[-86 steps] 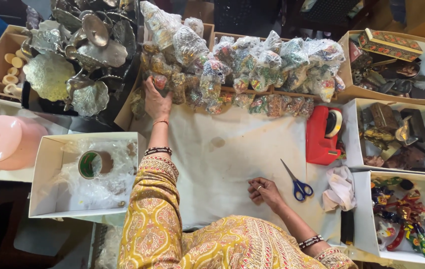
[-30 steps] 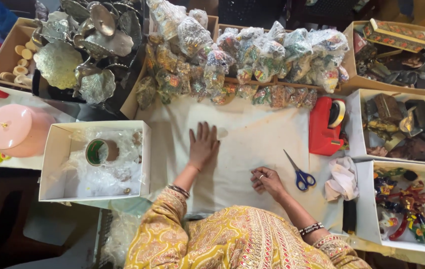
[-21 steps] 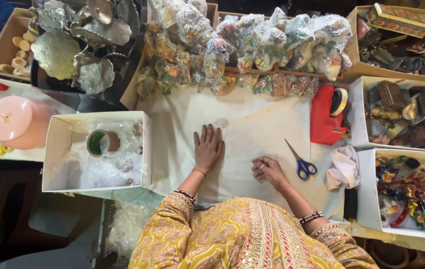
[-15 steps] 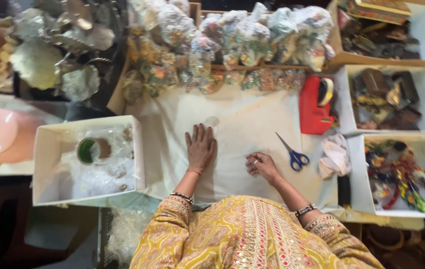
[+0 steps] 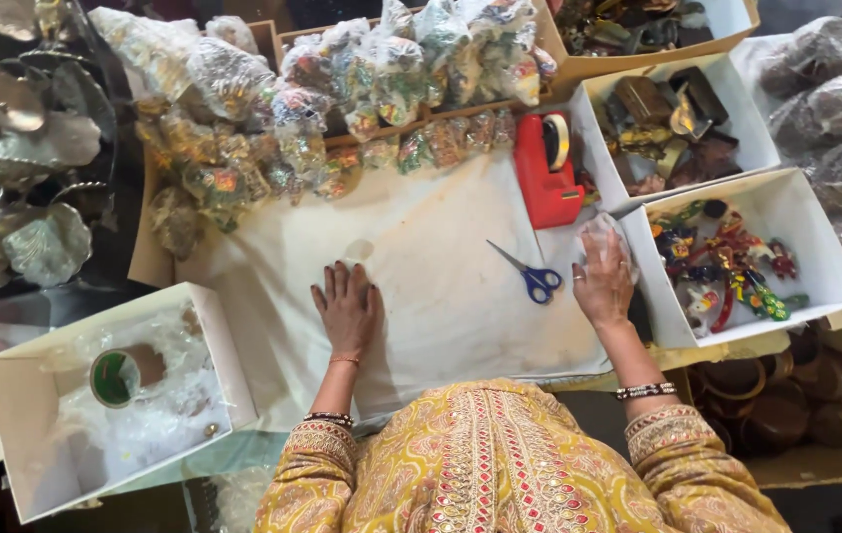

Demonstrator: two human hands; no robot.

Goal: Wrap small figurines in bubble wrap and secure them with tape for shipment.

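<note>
My left hand point(image 5: 347, 307) lies flat, fingers spread, on the white cloth point(image 5: 441, 296) that covers the table. My right hand point(image 5: 604, 281) rests on a crumpled clear plastic bag point(image 5: 601, 237) at the cloth's right edge, next to a white box of colourful small figures point(image 5: 727, 271). Blue-handled scissors point(image 5: 532, 276) lie just left of that hand. A red tape dispenser point(image 5: 545, 170) stands beyond the scissors. Both sleeves are yellow and patterned, with bangles at the wrists.
Plastic-wrapped decorated items point(image 5: 342, 99) pile along the cloth's far edge. A white box with a green tape roll point(image 5: 115, 378) sits at left, silver leaf-shaped metal pieces point(image 5: 26, 148) at far left. More white boxes of dark trinkets point(image 5: 673, 118) and wrapped bundles point(image 5: 836, 109) stand at right.
My left hand came back from the wrapped items and settled flat on the cloth. My right hand moved right from the cloth's middle, past the scissors, onto the plastic bag.
</note>
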